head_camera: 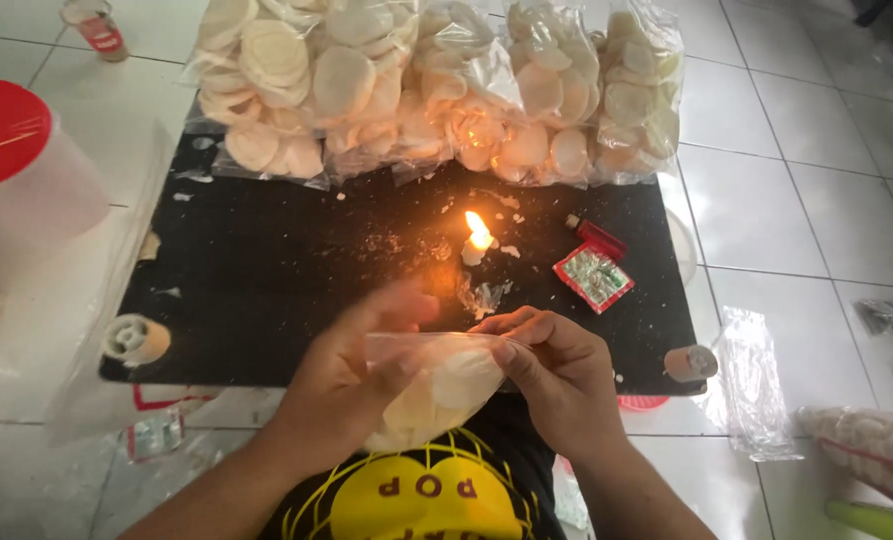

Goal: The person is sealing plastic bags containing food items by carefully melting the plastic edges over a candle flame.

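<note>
Both hands grasp one clear bag [437, 385] of pale round crackers at lower centre of the frame, over the near edge of the black board [267, 270]. The left hand [352, 385] cups the bag's side and underside; the right hand [557, 375] pinches its open top edge.

Judgement: the top film should be held flat and taut, with fingers well apart from the candle flame [479, 232] at centre.

The bag is thin and about full. Filled bags [437, 85] are stacked along the top of the frame.
</note>
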